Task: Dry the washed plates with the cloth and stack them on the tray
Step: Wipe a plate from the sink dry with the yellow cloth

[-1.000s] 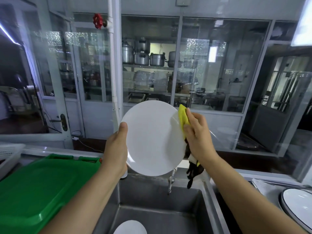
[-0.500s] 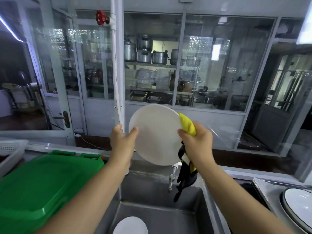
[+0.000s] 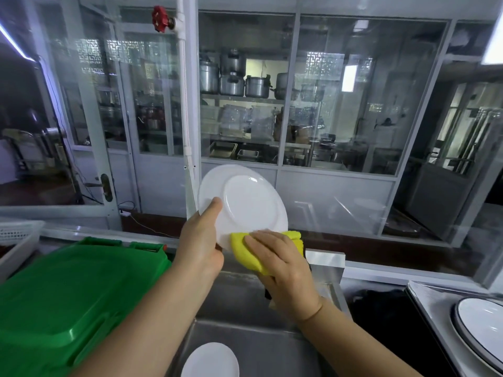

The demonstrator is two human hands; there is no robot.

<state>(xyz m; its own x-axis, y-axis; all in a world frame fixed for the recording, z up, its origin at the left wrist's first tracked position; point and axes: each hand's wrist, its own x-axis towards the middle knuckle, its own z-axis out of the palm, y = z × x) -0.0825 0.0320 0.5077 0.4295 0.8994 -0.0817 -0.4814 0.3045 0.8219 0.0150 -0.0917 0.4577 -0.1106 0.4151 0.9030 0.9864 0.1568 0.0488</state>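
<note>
I hold a white plate (image 3: 245, 200) upright above the steel sink (image 3: 245, 346), its underside with the raised foot ring turned toward me. My left hand (image 3: 202, 246) grips the plate at its lower left rim, thumb laid up across the back and the other fingers hidden behind it. My right hand (image 3: 277, 265) is clamped on a yellow cloth (image 3: 246, 250), fingers curled over it and pressing it against the plate's bottom edge; the cloth wraps that rim, and a dark part of it hangs below my wrist. Down in the sink basin lies a second white plate (image 3: 211, 360), flat and only partly in view at the bottom edge. To my left a green plastic lid (image 3: 68, 295) covers a bin just beside the sink, with a white slotted basket (image 3: 16, 235) beyond it. At the far right a metal tray (image 3: 430, 306) carries a white plate with a dark rim (image 3: 481, 327), well apart from my hands. Behind the sink runs a glazed partition, a white pipe with a red valve (image 3: 160, 19) in front of it, and metal pots (image 3: 234, 77) on shelves beyond the glass
</note>
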